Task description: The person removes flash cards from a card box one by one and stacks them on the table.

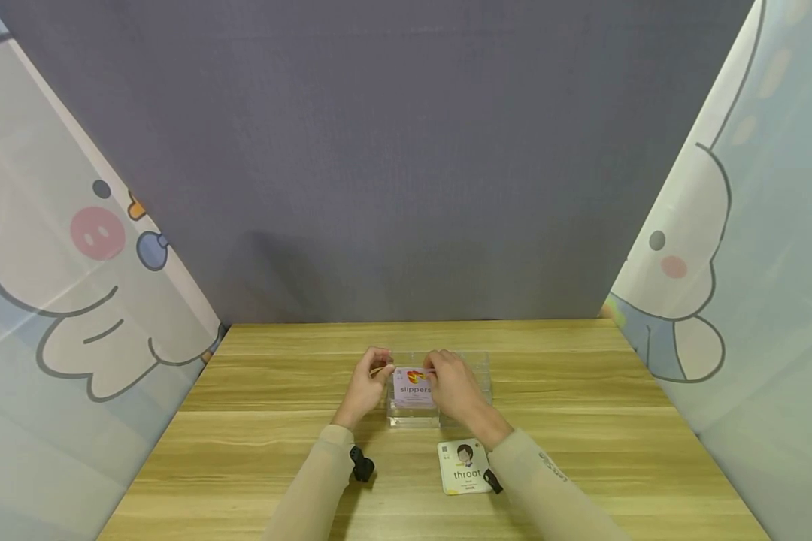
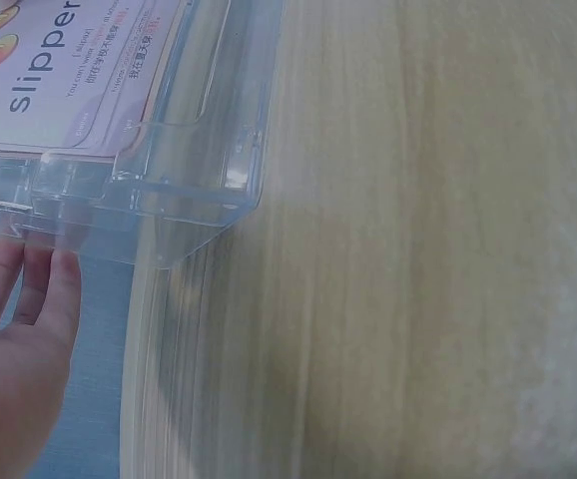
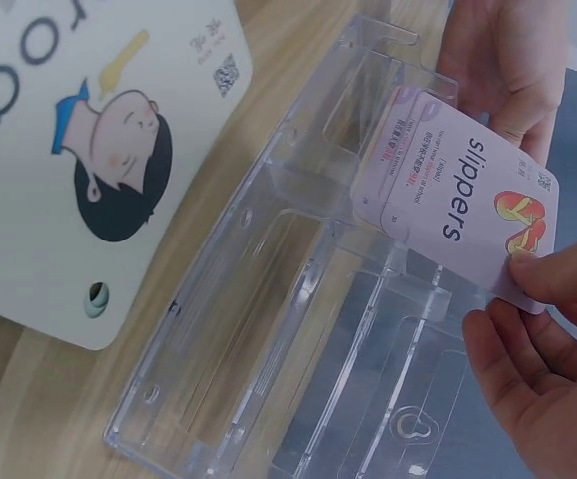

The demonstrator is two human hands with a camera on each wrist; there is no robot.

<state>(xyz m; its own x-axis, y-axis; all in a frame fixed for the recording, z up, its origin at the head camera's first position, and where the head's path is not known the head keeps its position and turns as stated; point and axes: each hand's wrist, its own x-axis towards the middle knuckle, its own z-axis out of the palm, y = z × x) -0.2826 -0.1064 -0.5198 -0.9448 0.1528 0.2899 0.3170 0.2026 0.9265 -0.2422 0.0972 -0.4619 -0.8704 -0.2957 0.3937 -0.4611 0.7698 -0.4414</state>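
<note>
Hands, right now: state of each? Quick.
Left hand: at the edge of the clear plastic compartmented holder; can't tell whether it's gripping.
Right hand: closed, pinching the lilac, round-cornered square "slippers" card.

The right hand [image 3: 553, 369] pinches the "slippers" card [image 3: 478, 190].

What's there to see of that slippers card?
The slippers card is lilac, smooth-looking, with rounded corners, red-and-yellow footwear pictured above its printed word, small text below and a QR code. It sits against similar cards at the left of the clear holder; the right hand pinches one corner.
</note>
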